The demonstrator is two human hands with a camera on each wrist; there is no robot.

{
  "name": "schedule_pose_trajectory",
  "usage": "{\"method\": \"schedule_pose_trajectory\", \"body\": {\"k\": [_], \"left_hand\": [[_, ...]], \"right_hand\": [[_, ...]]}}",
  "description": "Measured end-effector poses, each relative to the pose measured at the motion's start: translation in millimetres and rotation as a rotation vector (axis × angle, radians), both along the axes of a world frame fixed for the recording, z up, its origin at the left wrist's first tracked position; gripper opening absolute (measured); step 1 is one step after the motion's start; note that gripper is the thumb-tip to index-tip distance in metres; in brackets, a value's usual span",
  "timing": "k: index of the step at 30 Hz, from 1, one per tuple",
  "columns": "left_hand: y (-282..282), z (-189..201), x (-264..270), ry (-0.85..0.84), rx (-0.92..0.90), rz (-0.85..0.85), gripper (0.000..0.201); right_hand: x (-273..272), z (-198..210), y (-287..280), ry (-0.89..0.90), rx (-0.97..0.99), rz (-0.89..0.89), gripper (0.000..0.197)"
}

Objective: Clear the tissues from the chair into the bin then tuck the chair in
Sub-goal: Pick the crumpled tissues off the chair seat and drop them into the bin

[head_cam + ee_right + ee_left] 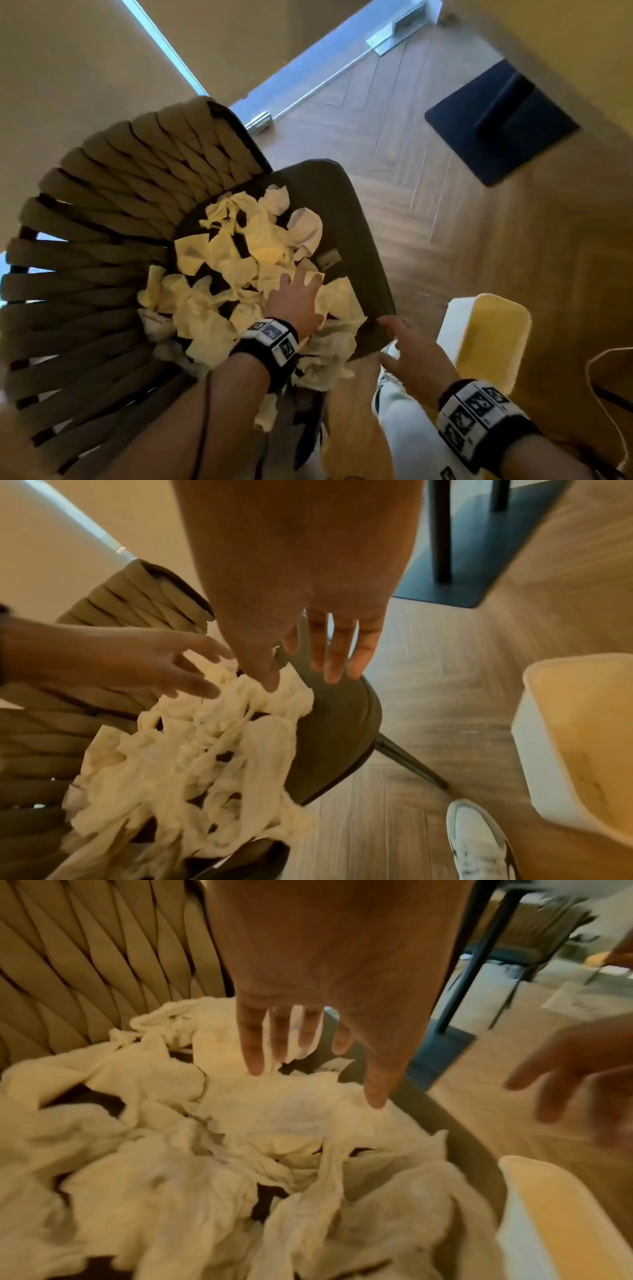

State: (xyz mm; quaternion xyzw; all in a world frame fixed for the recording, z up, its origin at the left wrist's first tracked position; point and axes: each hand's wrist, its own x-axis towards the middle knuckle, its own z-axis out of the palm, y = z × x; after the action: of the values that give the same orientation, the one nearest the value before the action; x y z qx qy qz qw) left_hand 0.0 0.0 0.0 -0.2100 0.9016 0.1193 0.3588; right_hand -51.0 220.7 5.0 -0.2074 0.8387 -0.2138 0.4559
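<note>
Both forearms reached forward and down, each wrist wrapped in a black band with printed markers. The left hand (297,301) was held palm down with its fingers (253,1053) straight and spread. The right hand (409,353) hung lower and to its side, palm down too, fingers (337,656) loosely extended and holding nothing.

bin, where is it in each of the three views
Head: the bin is lower right, on the floor right of the chair.
Left wrist: bottom right corner, cut by the frame.
Right wrist: right edge, past the seat's front corner.
Shared landmark: the tissues heaped on the seat, always left of the bin.
</note>
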Motion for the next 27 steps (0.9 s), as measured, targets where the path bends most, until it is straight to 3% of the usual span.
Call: {"method": "schedule_pose_trajectory", "body": {"k": [2, 4, 6, 9, 11, 15, 18, 22, 27], "left_hand": [[-4, -25, -10, -0.024, -0.016, 0.146, 0.079], [-8, -47, -12, -0.029, -0.012, 0.217, 0.073], [-9, -62, -1, 0.007, -0.034, 0.229, 0.059], [-19, -71, 14, 0.084, -0.086, 0.225, 0.051], [-29, -69, 25, 0.111, -0.06, 0.257, 0.053], [-47, -42, 49, 0.248, 0.019, 0.318, 0.051], [-60, -12, 69, 0.365, 0.053, 0.379, 0.047], [-71, 26, 81, 0.535, 0.087, 0.511, 0.044], [-57, 73, 64, 0.707, 0.203, 0.482, 0.045]], "right_hand": [[-17, -15, -2, 0.065, -0.023, 0.058, 0.061], [-35, -24, -9, 0.113, -0.068, 0.061, 0.067], [-47, -26, -33, 0.169, -0.136, 0.111, 0.072], [-66, -24, -97, 0.398, -0.223, 0.265, 0.077], [-72, -28, -149, 0.503, -0.245, 0.332, 0.082], [-77, -52, -226, 0.49, -0.096, 0.433, 0.093], [-72, -68, -245, 0.488, 0.052, 0.472, 0.077], [-69, -65, -230, 0.438, -0.024, 0.307, 0.069], [-65, -31, -158, 0.427, -0.233, -0.123, 0.059]]}}
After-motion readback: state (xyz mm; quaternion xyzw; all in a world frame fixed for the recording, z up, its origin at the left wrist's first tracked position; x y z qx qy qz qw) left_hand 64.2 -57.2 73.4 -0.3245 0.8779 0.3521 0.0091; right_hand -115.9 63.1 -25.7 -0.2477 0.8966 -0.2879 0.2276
